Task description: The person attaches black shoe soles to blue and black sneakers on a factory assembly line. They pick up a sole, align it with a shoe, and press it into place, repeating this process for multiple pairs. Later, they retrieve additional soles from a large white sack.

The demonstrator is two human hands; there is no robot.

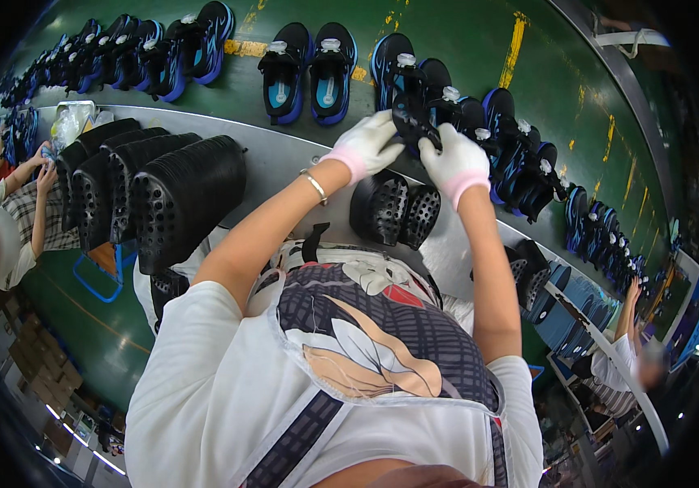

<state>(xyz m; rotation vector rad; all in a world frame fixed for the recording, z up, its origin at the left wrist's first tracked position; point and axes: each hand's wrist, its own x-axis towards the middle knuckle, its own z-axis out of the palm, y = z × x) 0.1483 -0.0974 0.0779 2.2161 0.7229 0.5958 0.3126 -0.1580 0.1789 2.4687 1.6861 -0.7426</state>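
Both hands wear white gloves with pink cuffs and meet over the front edge of the green work surface. Between them is a black plastic shoe insert (412, 120) dotted with holes. My right hand (458, 158) has its fingers and thumb closed on the insert's near end. At its other side, my left hand (368, 141) reaches with curved fingers against it; whether those fingers grip or only touch is hard to see. Just beyond stands a black and blue sneaker (391, 55), partly covered by the insert. Two perforated black inserts (396, 210) lie below my hands on the metal ledge.
Sneakers (333, 71) stand in rows along the green surface (447, 28). Nested stacks of black inserts (191, 191) rest on the metal ledge (280, 150) to the left, more inserts (531, 264) to the right. Other people work at far left (36, 195) and far right (609, 366).
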